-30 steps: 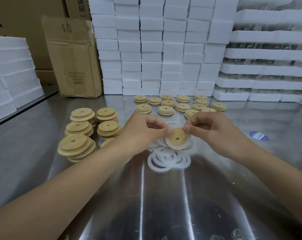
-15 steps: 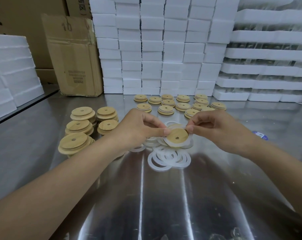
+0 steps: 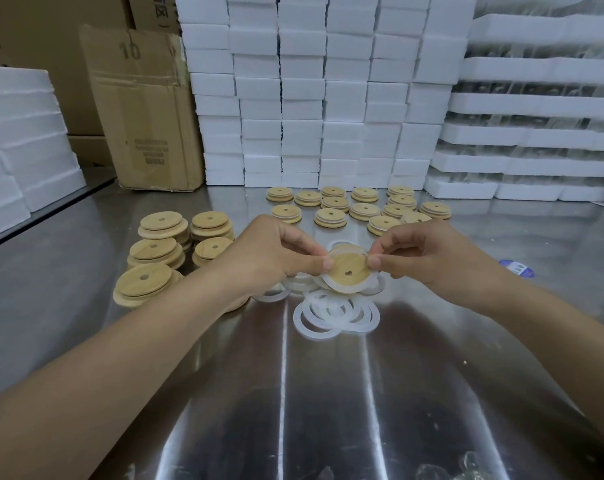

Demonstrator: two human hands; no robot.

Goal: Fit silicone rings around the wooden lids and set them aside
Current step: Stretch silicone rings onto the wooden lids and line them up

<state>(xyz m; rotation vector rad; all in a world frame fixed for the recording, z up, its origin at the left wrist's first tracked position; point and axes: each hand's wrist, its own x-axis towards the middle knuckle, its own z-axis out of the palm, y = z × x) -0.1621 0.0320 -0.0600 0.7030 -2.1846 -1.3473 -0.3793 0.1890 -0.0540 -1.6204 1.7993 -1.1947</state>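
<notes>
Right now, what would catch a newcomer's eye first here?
Both hands, left and right, pinch one lid with a white ring at centre. Loose rings lie just below on the steel table. Foam blocks wall the back.

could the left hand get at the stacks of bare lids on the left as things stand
Probably yes, once freed. The stacks of bare lids sit just left of the left hand with nothing between them, but that hand is pinching the lid being ringed, shared with the right hand.
</notes>
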